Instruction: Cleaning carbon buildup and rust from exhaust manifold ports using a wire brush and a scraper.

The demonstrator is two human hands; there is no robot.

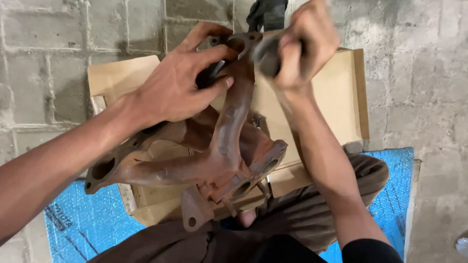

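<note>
From overhead, the left hand [178, 85] clamps the upper end of a rusty pipe casting [214, 156], seemingly to steady it. The right hand [304, 46], blurred, is closed round a grey tool [265, 56] pressed at the top flange. The casting rests over cardboard [336, 97] and blue sheet [83, 226] on a block-paved floor [429, 73].

Support surface: floor [429, 87] of grey concrete paving blocks, joints visible, surface worn and stained. Lying directly on the floor: a blue bubble-textured sheet [83, 224], spread flat, showing at lower left and lower right. A flattened piece of tan cardboard [336, 97] lies across floor and blue sheet; its near edge overlaps the sheet, its far part rests on bare blocks.
</note>
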